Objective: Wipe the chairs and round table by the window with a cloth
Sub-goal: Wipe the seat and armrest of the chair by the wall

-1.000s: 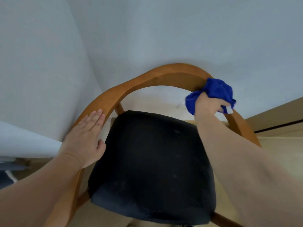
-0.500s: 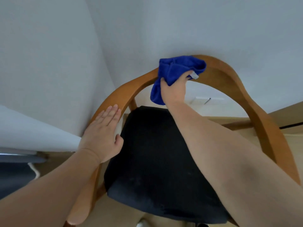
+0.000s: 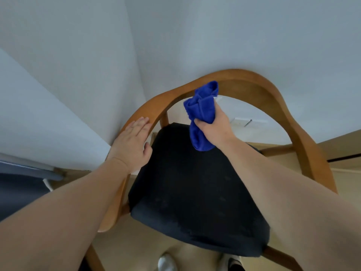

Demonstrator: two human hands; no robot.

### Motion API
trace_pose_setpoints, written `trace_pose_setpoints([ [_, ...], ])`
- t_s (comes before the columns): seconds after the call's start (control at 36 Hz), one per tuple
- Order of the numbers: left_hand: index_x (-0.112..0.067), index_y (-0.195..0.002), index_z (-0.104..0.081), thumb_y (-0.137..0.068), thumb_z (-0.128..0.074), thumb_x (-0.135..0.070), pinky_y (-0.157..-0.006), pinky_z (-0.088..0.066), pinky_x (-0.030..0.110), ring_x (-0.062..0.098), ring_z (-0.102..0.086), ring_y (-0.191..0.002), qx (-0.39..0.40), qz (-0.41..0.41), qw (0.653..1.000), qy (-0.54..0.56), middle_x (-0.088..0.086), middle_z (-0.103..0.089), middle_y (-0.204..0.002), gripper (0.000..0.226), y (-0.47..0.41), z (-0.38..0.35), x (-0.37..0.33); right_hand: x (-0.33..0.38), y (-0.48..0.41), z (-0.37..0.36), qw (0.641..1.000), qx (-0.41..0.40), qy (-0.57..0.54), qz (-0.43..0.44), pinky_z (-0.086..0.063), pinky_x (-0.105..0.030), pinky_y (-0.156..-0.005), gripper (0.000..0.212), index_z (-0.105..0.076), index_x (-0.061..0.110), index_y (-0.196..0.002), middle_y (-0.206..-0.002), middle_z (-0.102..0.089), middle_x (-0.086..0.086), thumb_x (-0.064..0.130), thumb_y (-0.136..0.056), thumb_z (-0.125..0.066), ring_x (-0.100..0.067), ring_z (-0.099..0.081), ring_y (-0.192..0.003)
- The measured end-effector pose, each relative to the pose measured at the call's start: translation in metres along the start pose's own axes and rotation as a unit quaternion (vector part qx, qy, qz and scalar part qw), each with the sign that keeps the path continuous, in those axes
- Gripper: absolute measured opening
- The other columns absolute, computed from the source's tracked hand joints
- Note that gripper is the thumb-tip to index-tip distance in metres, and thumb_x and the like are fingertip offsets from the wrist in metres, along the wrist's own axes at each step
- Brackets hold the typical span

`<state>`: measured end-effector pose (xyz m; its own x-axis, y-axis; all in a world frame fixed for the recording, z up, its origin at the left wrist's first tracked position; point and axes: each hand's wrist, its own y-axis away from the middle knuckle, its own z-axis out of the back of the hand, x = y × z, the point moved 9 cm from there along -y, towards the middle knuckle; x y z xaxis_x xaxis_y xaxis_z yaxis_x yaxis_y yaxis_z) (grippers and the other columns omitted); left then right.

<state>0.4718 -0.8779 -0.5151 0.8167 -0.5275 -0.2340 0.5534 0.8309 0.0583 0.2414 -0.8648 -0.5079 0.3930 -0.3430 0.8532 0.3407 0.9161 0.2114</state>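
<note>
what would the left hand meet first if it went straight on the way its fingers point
The left hand lies flat on the chair's wooden rail, fingers pointing along it. Straight on, it likely meets more rail as it curves rightward, then the wall; depth is unclear.

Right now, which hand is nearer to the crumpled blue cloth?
Right. The right hand grips the crumpled blue cloth; the left hand rests flat on the curved wooden chair rail, apart from the cloth.

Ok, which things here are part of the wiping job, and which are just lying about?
Job: blue cloth gripped in right hand; wooden chair, left hand flat on its arm; black seat.
Lying about: wall socket; grey furniture at left edge.
</note>
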Motion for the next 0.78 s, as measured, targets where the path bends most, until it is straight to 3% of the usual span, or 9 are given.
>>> trace_pose_setpoints([
  [0.08, -0.008, -0.138, -0.046, -0.092, -0.045, -0.019, -0.116, -0.022, 0.036, 0.023, -0.034, -0.137, -0.001, -0.025, 1.0, 0.0, 0.009, -0.042, -0.146, 0.047, 0.005, 0.008, -0.015, 0.004, 0.028, 0.022, 1.0, 0.018, 0.018, -0.003, -0.05, -0.033, -0.091, 0.054, -0.047, 0.027, -0.131, -0.115, -0.062, 0.01, 0.021, -0.083, -0.072, -0.01, -0.06, -0.102],
  [0.17, -0.011, -0.137, -0.048, -0.092, -0.048, -0.02, -0.11, -0.032, 0.031, 0.02, -0.04, -0.132, -0.036, -0.004, 0.998, 0.046, 0.004, -0.044, -0.144, 0.045, 0.014, 0.036, -0.032, 0.019, 0.056, 0.043, 0.999, 0.035, 0.026, 0.005, -0.05, -0.027, -0.085, 0.054, -0.048, 0.03, -0.13, -0.114, -0.063, 0.013, 0.019, -0.083, -0.072, -0.006, -0.06, -0.101],
  [0.31, -0.015, -0.134, -0.05, -0.092, -0.052, -0.022, -0.103, -0.03, 0.02, 0.014, -0.045, -0.125, -0.094, 0.005, 0.988, 0.121, -0.001, -0.047, -0.138, 0.042, 0.052, 0.099, -0.071, 0.064, 0.099, 0.067, 0.999, 0.032, -0.024, 0.002, -0.045, -0.016, -0.075, 0.044, -0.052, 0.032, -0.119, -0.104, -0.062, 0.019, 0.015, -0.083, -0.073, 0.002, -0.059, -0.093],
  [0.5, -0.011, -0.12, -0.057, -0.084, -0.052, -0.024, -0.098, -0.042, 0.023, 0.016, -0.053, -0.113, -0.182, -0.002, 0.972, 0.147, 0.004, -0.057, -0.123, 0.039, 0.14, 0.192, -0.12, 0.152, 0.159, 0.073, 0.992, 0.085, -0.081, 0.052, -0.043, -0.002, -0.06, 0.04, -0.055, 0.027, -0.115, -0.097, -0.063, 0.018, 0.01, -0.083, -0.073, 0.014, -0.06, -0.076],
  [0.67, -0.012, -0.119, -0.057, -0.083, -0.061, -0.028, -0.097, -0.038, 0.016, 0.014, -0.055, -0.109, -0.239, 0.033, 0.966, 0.09, 0.002, -0.057, -0.12, 0.039, 0.219, 0.252, -0.161, 0.215, 0.217, 0.067, 0.97, 0.187, -0.106, 0.111, -0.046, -0.006, -0.063, 0.039, -0.056, 0.025, -0.115, -0.099, -0.066, 0.012, 0.01, -0.083, -0.073, 0.004, -0.062, -0.086],
  [0.78, -0.012, -0.119, -0.061, -0.082, -0.069, -0.032, -0.091, -0.048, 0.023, 0.014, -0.056, -0.107, -0.259, 0.035, 0.965, 0.022, 0.003, -0.059, -0.119, 0.043, 0.26, 0.277, -0.207, 0.251, 0.256, 0.064, 0.947, 0.259, -0.108, 0.157, -0.048, -0.02, -0.079, 0.038, -0.054, 0.033, -0.109, -0.099, -0.065, 0.015, 0.013, -0.082, -0.074, -0.003, -0.062, -0.093],
])
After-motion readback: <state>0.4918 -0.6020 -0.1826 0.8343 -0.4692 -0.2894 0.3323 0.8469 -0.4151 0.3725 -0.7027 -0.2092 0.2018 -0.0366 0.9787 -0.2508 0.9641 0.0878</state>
